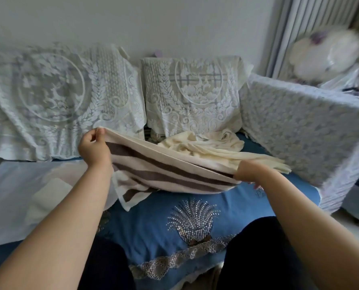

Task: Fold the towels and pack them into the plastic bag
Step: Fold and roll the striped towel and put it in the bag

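Both the left hand [95, 149] and right hand [250, 171] pinched the striped towel [166, 174] mid-fold; next, its ends probably needed bringing together.

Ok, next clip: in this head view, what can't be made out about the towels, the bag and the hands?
- Right hand: fingertips hidden under the striped towel it grips.
- Cream towel: crumpled; the striped towel covers its near edge.
- Plastic bag: cut off by the left edge; the left hand's forearm covers part; the pale contents show only dimly.
- White object top right: motion-blurred.
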The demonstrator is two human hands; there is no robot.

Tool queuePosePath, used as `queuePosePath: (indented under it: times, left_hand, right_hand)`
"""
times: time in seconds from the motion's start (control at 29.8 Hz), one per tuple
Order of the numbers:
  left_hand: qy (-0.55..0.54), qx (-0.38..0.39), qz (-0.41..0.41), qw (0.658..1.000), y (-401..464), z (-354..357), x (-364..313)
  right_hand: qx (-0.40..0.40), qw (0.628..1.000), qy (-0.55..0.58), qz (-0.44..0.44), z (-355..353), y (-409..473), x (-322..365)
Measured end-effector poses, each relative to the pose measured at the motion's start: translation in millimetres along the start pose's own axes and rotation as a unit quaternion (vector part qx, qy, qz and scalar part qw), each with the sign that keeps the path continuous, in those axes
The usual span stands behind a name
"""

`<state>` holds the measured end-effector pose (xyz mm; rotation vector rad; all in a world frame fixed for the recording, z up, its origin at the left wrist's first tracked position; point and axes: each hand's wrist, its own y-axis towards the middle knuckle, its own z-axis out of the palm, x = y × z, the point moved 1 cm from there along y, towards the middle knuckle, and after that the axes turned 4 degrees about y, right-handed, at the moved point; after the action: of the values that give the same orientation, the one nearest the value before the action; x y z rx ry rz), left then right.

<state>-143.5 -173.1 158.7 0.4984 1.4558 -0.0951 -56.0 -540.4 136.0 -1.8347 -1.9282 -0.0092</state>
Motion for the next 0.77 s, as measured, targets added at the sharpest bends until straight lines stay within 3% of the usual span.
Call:
queuePosePath:
  times: [0.1,0.2,0.27,0.34,0.4,0.44,0.47,0.5,0.6,0.64,0.7,0.77]
  left_hand:
    - [0.021,0.011,-0.019,1.000,2.7,-10.6,4.6]
    - [0.016,-0.003,-0.028,0.999,5.2,-20.8,1.9]
    - [0.030,-0.010,0.002,1.000,4.1,-26.0,-4.9]
    - [0.052,-0.015,0.044,0.998,2.5,-29.3,-12.9]
    - [0.053,-0.026,0.065,0.996,2.9,-31.0,-19.8]
    - [0.052,-0.032,0.071,0.996,3.0,-31.8,-23.7]
    - [0.051,-0.038,0.072,0.995,3.6,-32.6,-27.3]
    - [0.050,-0.043,0.068,0.996,4.1,-33.4,-30.9]
    - [0.073,-0.045,0.057,0.995,5.1,-34.8,-38.1]
    - [0.080,-0.043,0.064,0.994,4.7,-35.0,-40.0]
    - [0.074,-0.038,0.077,0.994,2.2,-35.2,-44.6]
    - [0.055,-0.038,0.074,0.995,-0.8,-37.3,-50.5]
  right_hand:
    - [0.139,0.990,0.013,-0.008,-19.7,-21.5,6.9]
    - [0.101,0.967,0.228,-0.060,-51.0,-39.1,11.4]
    - [0.083,0.908,0.400,-0.091,-68.9,-48.5,9.9]
    - [0.113,0.827,0.540,-0.109,-78.0,-53.5,9.7]
    - [0.138,0.754,0.631,-0.120,-84.0,-54.9,12.5]
    - [0.135,0.734,0.654,-0.126,-85.8,-55.3,14.8]
    - [0.115,0.733,0.657,-0.131,-87.3,-55.5,17.1]
    - [0.075,0.756,0.636,-0.133,-88.1,-56.3,19.5]
    - [-0.074,0.882,0.450,-0.116,-86.3,-59.1,23.8]
    - [-0.109,0.907,0.395,-0.103,-85.1,-60.2,25.4]
    - [-0.134,0.926,0.341,-0.087,-83.5,-61.5,27.5]
    - [-0.084,0.930,0.345,-0.099,-82.9,-63.8,25.6]
